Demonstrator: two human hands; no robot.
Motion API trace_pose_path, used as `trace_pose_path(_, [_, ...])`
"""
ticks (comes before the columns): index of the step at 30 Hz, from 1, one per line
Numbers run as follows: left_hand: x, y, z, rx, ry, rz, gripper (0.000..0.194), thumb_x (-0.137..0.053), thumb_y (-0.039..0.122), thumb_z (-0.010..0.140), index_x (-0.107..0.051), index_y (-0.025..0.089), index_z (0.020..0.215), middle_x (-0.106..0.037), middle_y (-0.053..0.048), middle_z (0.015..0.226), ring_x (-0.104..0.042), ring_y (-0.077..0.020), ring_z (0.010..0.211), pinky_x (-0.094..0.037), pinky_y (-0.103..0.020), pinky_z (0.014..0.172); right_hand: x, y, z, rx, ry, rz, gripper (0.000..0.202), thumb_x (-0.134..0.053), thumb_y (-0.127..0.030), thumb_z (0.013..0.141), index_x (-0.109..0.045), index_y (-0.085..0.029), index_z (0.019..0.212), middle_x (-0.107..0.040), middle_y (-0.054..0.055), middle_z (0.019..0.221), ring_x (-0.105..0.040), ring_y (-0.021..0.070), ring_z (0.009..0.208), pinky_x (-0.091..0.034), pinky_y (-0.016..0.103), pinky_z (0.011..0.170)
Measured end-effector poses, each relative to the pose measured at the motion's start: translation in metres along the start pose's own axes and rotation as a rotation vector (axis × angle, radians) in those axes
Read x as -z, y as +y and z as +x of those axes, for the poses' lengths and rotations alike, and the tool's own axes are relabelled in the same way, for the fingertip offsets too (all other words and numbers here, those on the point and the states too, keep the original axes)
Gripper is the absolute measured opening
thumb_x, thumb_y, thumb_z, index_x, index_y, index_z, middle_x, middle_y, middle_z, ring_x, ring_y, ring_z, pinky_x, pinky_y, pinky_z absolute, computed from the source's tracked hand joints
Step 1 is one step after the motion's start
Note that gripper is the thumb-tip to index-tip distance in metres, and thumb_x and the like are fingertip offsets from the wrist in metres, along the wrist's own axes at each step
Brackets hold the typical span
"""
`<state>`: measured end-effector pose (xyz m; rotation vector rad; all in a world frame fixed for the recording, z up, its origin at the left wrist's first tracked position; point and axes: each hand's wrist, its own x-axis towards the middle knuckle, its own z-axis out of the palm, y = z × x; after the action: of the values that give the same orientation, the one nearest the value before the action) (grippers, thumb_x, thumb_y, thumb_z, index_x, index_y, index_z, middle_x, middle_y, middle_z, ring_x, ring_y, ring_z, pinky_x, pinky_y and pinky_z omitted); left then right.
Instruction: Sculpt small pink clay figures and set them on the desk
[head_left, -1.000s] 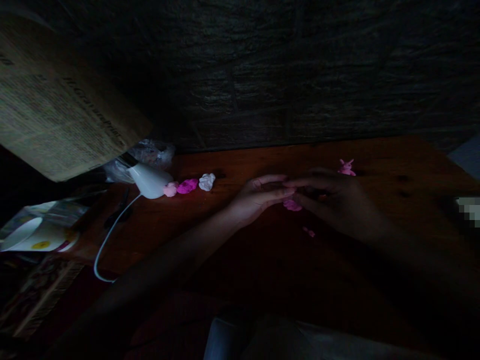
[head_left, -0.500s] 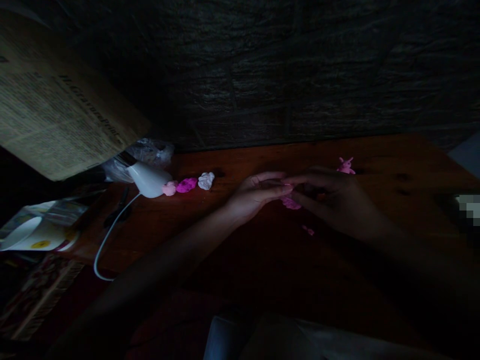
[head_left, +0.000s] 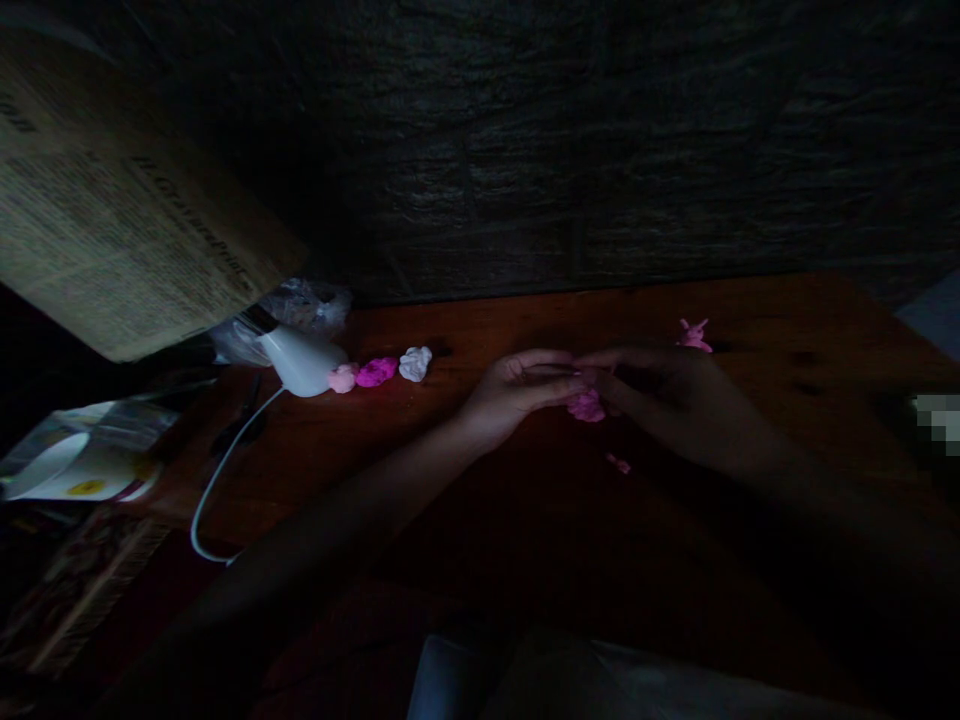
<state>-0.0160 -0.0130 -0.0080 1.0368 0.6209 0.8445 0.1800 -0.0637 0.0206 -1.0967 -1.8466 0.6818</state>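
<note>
My left hand point(head_left: 514, 395) and my right hand point(head_left: 660, 400) meet fingertip to fingertip over the wooden table point(head_left: 480, 540). Both are closed in a pinch, and what lies between the fingers is too small and dark to make out. Just below the fingertips is a pink-purple lump point(head_left: 586, 405). Nearer to me lies a small pink piece point(head_left: 619, 463). Behind my right hand stands a pink figure point(head_left: 694, 335) with thin points on top. Left of my hands, a pale pink lump point(head_left: 343, 377), a magenta lump point(head_left: 376, 372) and a white lump point(head_left: 415, 364) sit in a row.
A white lamp base point(head_left: 300, 362) with a cable stands at the left under a newsprint-patterned shade point(head_left: 127, 200). Crumpled clear plastic point(head_left: 311, 305) lies behind it. A paper cup point(head_left: 82, 470) lies at the far left. The dark wall point(head_left: 480, 150) borders the table's back.
The fingers of my right hand have drawn closer together at my left fingertips. The view has shifted slightly; the lumps and figure stay in place on the table.
</note>
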Motion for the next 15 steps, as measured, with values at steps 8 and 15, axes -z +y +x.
trace_pose_path(8, [-0.0026,0.0001,0.0007,0.017,-0.032,-0.042,0.046,-0.094,0.017,0.063,-0.077,0.016,0.105,-0.079,-0.003,0.093,-0.074,-0.0141,0.086,-0.056,-0.036,0.096,0.0012,0.0002,0.0011,-0.074,-0.011,0.012,0.043,-0.061,-0.061,0.094,-0.082,-0.024,0.101,-0.08,0.011,0.103,-0.075,0.0241,0.083,-0.06,0.041,0.075])
trace_pose_path(15, [-0.0002,-0.0002,0.0008,0.023,0.015,-0.025,0.049,-0.093,0.016,0.062,-0.075,0.015,0.108,-0.079,-0.005,0.092,-0.074,-0.0156,0.084,-0.056,-0.038,0.094,0.0015,0.0013,0.001,-0.126,-0.02,0.032,0.039,-0.063,-0.06,0.093,-0.082,-0.026,0.099,-0.08,0.009,0.096,-0.074,0.0261,0.085,-0.059,0.042,0.076])
